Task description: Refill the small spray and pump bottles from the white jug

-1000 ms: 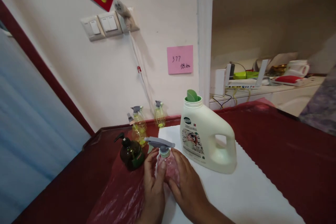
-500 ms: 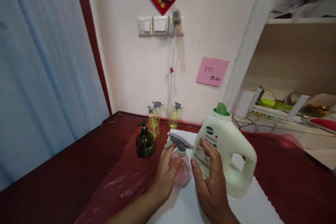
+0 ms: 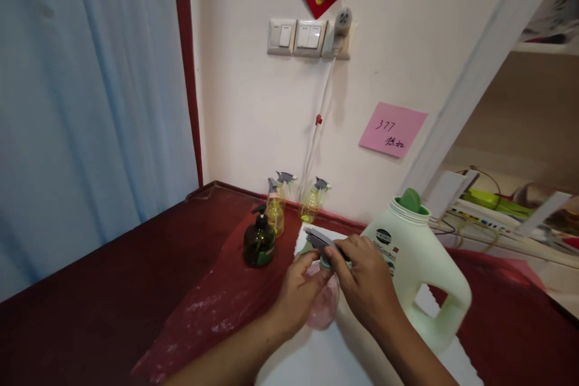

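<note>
"How does the desk (image 3: 181, 265) look?"

"A white sheet (image 3: 294, 362) covers part of it, and on that stands the big jug (image 3: 420, 247), uncapped."

"And the smaller things?"

"The dark pump bottle (image 3: 257, 247) stands off to the left with its pump fitted. The pink bottle (image 3: 323, 307) is over the sheet, just left of the jug."

"Is it being held?"

"Yes, hands together: the left hand (image 3: 301, 289) wraps its upper part, the right hand (image 3: 368, 277) is clamped on its grey spray head (image 3: 318, 239)."

"Finished, then?"

"Nearly, I'd judge. The head sits on the bottle; whether it's tight, I can't tell. Perhaps some fastening and the release are left."
</note>
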`<state>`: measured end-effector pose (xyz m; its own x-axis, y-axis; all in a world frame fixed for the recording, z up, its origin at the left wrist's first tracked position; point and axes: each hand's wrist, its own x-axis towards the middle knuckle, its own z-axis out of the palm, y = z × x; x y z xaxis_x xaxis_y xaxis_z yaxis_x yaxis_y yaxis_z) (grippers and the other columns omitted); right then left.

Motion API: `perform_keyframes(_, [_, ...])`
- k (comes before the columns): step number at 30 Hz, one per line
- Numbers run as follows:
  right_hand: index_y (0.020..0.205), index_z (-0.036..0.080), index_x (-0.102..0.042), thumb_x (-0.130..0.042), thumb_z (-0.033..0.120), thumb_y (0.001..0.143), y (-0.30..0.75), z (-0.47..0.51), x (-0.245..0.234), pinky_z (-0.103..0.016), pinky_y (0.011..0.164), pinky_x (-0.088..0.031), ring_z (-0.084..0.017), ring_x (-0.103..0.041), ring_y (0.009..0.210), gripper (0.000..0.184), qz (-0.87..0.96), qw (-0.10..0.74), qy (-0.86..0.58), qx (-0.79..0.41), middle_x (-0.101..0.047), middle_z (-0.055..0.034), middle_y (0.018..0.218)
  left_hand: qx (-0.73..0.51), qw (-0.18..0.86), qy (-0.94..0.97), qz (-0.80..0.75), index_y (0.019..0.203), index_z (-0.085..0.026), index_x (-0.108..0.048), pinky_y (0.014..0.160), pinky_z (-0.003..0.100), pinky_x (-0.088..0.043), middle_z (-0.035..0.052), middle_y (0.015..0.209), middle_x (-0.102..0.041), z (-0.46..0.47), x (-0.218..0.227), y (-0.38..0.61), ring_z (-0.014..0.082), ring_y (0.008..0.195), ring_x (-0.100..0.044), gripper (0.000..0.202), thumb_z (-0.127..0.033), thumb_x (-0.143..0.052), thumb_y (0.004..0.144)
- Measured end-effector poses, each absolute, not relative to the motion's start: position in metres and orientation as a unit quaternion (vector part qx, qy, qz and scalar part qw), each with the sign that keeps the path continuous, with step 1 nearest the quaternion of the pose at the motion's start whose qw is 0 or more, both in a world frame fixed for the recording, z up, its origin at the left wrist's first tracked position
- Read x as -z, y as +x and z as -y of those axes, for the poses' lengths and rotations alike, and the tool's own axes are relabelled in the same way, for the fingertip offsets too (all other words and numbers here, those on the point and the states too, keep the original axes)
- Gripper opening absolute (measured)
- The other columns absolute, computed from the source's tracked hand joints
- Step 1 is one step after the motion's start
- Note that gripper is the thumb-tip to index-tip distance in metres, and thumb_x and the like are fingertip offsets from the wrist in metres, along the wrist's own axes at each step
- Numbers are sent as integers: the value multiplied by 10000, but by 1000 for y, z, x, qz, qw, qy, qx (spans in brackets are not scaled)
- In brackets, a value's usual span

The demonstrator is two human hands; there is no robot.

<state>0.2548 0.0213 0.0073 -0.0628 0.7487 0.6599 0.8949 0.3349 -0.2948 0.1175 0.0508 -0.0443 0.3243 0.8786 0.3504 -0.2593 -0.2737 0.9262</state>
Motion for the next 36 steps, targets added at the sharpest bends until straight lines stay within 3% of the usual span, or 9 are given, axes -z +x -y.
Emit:
perform_keyframes(5, [881, 199, -644, -441, 406, 1019, 252, -15, -3, -356, 734, -336, -226, -495, 785, 321, 721, 407, -555, 78, -588, -36, 786, -507, 587, 583, -241, 1109, -139, -709, 1005, 428, -442, 125, 1151, -707, -52, 42, 113, 320, 1126, -608, 388, -394, -743, 819])
perform_keyframes(10, [895, 194, -645, -446, 397, 1020, 251, -13, 1, -354, 734, -342, -222, -501, 778, 311, 707, 429, -558, 61, -603, -37, 784, -501, 600, 573, -247, 1182, -149, -684, 1060, 437, -400, 129, 1244, -684, -49, 45, 113, 323, 1195, -577, 481, -298, -811, 743])
perform_keyframes(21, [846, 195, -642, -455, 427, 1005, 255, -11, 3, -363, 737, -347, -232, -510, 776, 337, 703, 423, -571, 33, -611, -42, 771, -497, 598, 579, -245, 1208, -158, -664, 1069, 439, -390, 134, 1269, -671, -50, 52, 113, 319, 1210, -572, 484, -241, -803, 752])
perform_keyframes(29, [850, 205, -645, -468, 437, 994, 255, -10, 2, -361, 726, -345, -236, -532, 773, 326, 701, 421, -575, 18, -627, -37, 767, -479, 593, 606, -228, 1217, -177, -695, 1072, 435, -387, 112, 1253, -679, -53, 45, 111, 315, 1213, -565, 421, -403, -692, 863])
perform_keyframes(36, [846, 211, -645, -471, 450, 987, 256, -10, 3, -361, 733, -352, -235, -538, 776, 327, 694, 426, -580, 9, -632, -36, 775, -484, 585, 596, -260, 1037, -165, -768, 996, 430, -427, 108, 1097, -725, -60, 40, 109, 330, 1107, -607, 443, -469, -827, 720])
